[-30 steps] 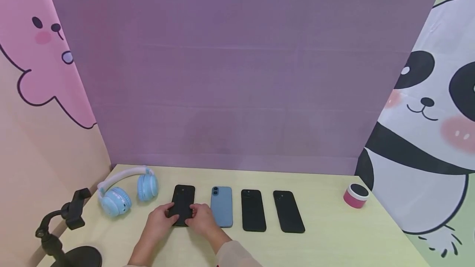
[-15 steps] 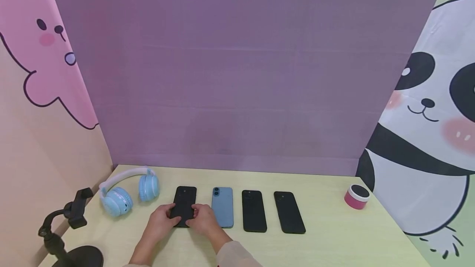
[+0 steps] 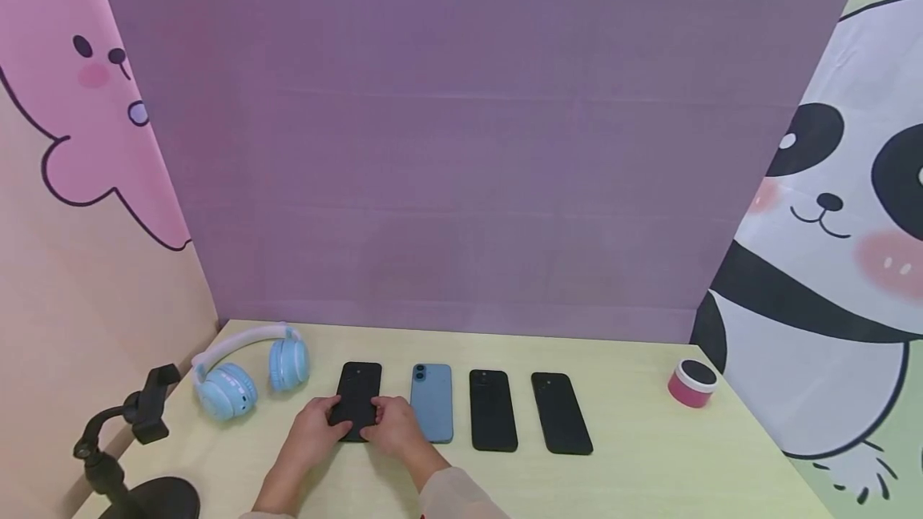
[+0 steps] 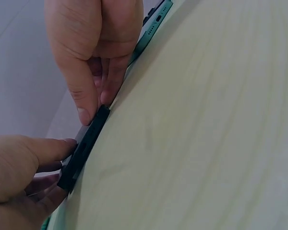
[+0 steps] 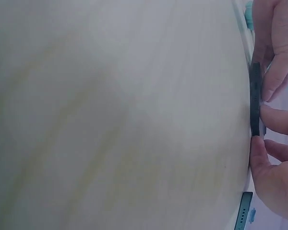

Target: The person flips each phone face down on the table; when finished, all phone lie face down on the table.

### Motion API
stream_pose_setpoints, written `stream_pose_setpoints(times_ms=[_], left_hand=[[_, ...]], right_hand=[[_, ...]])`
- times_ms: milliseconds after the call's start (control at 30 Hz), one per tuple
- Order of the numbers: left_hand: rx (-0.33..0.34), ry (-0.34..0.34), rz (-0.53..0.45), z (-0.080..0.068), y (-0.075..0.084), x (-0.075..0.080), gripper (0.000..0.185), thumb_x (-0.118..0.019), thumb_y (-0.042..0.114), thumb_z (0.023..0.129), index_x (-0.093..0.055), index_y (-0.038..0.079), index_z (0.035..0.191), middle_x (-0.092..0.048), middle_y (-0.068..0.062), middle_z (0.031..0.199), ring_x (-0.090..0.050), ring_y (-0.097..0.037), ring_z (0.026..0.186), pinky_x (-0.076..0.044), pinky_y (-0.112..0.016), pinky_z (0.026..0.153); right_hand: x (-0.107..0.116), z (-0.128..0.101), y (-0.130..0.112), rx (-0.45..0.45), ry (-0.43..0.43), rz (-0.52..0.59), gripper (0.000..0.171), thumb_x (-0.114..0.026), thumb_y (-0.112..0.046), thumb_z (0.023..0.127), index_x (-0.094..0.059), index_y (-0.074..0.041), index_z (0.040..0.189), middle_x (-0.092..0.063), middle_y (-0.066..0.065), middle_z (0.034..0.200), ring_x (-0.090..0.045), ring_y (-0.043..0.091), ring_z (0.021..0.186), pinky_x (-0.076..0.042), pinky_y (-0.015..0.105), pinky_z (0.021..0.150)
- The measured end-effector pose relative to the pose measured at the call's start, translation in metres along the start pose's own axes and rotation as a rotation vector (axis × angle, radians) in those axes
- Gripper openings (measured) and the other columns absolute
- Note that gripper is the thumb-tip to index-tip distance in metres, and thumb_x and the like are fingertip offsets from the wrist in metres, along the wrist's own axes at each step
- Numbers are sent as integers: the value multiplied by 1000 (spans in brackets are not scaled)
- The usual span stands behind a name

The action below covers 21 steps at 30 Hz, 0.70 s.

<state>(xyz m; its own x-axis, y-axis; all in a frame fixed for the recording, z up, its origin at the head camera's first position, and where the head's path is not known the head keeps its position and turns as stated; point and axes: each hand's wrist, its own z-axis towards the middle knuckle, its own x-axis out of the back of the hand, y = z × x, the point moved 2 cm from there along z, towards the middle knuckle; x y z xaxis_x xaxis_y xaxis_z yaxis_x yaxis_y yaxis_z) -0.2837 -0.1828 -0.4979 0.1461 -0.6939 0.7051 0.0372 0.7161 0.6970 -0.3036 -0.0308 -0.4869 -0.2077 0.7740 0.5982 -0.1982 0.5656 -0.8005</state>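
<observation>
A black smartphone (image 3: 359,391) lies back up on the table, the leftmost of a row of phones. My left hand (image 3: 310,432) grips its left edge, thumb on the near part of the back. On the opposite edge my right hand (image 3: 395,427) pinches it, thumb likewise on top. Seen end-on in the left wrist view, the black smartphone (image 4: 85,147) sits between the fingertips of both hands. The right wrist view shows its narrow edge (image 5: 255,98) too. Right beside my right hand lies a blue smartphone (image 3: 433,403), its lower left part covered by that hand.
Two more black phones, one (image 3: 493,411) and another (image 3: 562,413), continue the row rightward. Blue-and-white headphones (image 3: 238,379) lie at the left. A black phone stand (image 3: 137,439) rises at the near left. A pink-and-white round tub (image 3: 692,383) stands far right.
Both hands keep the same hold on the black smartphone. The head view has shifted very slightly; nothing else visibly moves.
</observation>
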Motion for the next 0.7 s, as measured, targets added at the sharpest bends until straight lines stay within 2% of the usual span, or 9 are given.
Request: stream_pose_setpoints(times_ms=[267, 400, 567, 700], left_hand=[[10, -17, 43, 1, -1, 2, 48, -74, 10, 85, -57, -16, 121, -53, -30, 119, -52, -47, 113, -42, -56, 94], [1, -25, 41, 1, -1, 3, 48, -75, 11, 85, -57, -16, 121, -54, -29, 119, -52, -46, 113, -42, -55, 94], [-10, -5, 35, 1, 2, 5, 49, -73, 13, 87, -56, -16, 122, -53, -30, 119, -52, -46, 113, -42, -55, 94], [-35, 25, 44, 0, 12, 9, 47, -69, 14, 89, -55, -15, 125, -50, -31, 123, -50, -47, 115, -41, -55, 96]], right_hand=[[-3, 2, -2, 5, 7, -28, 47, -80, -5, 79, -63, 7, 121, -59, 8, 92, -60, 21, 89, -52, 38, 83], [2, 1, -2, 10, -27, 26, 46, -78, -5, 82, -61, 9, 122, -62, 11, 96, -61, 24, 91, -52, 39, 82], [27, -5, -1, 3, -60, 99, 44, -71, -8, 88, -57, 8, 126, -61, 14, 105, -59, 28, 93, -51, 43, 82], [60, -13, 4, 51, -54, 46, 41, -65, -10, 92, -56, 6, 129, -59, 19, 115, -57, 34, 105, -48, 48, 88]])
